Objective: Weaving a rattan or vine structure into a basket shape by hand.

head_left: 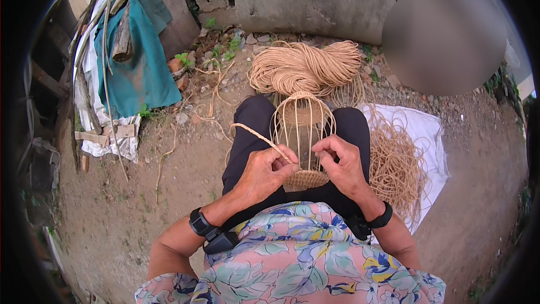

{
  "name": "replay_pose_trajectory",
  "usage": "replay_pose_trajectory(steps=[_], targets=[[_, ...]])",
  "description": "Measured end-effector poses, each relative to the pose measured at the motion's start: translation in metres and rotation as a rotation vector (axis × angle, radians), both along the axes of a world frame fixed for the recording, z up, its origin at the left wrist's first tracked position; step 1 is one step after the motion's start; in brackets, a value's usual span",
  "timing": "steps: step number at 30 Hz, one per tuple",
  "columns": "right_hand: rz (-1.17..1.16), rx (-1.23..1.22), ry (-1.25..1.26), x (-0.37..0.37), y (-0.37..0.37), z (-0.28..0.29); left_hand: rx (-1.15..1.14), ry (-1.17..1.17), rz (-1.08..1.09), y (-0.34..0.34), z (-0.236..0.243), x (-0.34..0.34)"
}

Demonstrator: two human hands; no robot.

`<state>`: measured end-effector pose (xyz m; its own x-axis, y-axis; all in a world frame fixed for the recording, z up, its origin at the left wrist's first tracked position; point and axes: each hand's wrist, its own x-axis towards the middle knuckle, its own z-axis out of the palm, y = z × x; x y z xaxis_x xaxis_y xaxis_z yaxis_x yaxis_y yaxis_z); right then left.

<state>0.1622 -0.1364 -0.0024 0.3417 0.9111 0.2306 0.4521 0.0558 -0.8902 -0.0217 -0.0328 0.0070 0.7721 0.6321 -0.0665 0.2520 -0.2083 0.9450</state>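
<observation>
Centre of frame: I view an openwork basket (pixel 306 179) between the knees (pixel 352 122), gaps separating its ribs (pixel 311 135). The left hand (pixel 264 171) pinches a pale cord (pixel 256 133); the right hand (pixel 344 164) is at the ribs — gripping or not, I cannot tell. A white sheet's (pixel 434 152) edge slants at right — ground (pixel 126 208) extends left.

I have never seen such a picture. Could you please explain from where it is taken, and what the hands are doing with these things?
No machine works here. One wide camera, worn on the head, looks down, so straight edges bend. Both bare hands belong to its wearer. The left hand holds a cord. The right hand is at the basket between the legs; whether it grips is hard to tell. On the ground, beyond the basket, lies a coil. To the right, loose strands lie on a white sheet.
</observation>
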Motion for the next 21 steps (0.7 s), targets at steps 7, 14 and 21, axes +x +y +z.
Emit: replay_pose_trajectory(steps=[7,14,21], targets=[[0.261,-0.038,-0.124,-0.001,-0.006,0.002,-0.034,-0.177,-0.104,0.006,0.001,0.006],[0.016,-0.264,0.615,0.011,-0.031,-0.016,0.184,-0.129,-0.196,0.011,-0.009,0.0],[0.0,-0.27,0.471,0.012,-0.031,-0.035,0.053,0.019,-0.162,0.011,-0.003,0.004]])
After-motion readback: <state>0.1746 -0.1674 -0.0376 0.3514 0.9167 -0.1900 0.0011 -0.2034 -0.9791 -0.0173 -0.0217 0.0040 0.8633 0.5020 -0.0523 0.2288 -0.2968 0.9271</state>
